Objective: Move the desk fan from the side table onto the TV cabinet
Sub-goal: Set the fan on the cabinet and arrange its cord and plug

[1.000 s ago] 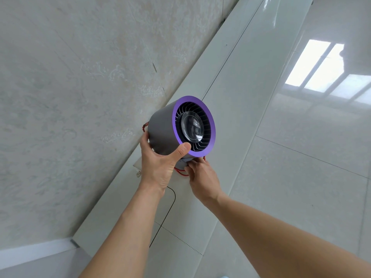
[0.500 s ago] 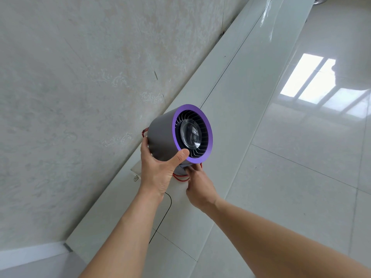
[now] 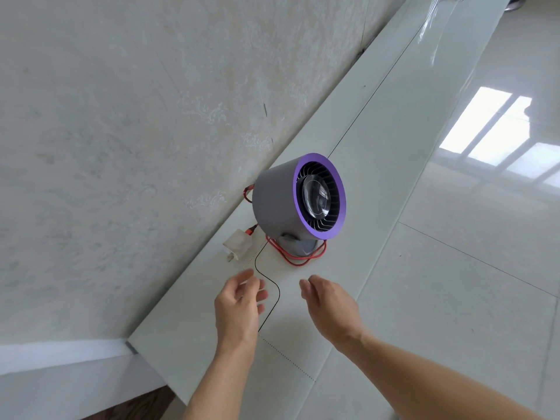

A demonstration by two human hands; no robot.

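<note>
In the middle of the frame we see the desk fan [image 3: 298, 198], a grey matte cylinder with a purple rim and black ribbed grille, standing on the glossy white TV cabinet [image 3: 378, 122]. A red cable [image 3: 303, 259] loops around its base. Below it, our left hand [image 3: 239, 304] and right hand [image 3: 328, 304] hang relaxed, fingers loosely spread, holding nothing.

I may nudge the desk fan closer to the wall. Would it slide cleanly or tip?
The desk fan looks top-heavy: a wide drum on a small base, so a high push may tip it. The TV cabinet top looks glossy, so a low push probably slides it. The red cable looped round the base may drag along.
</note>
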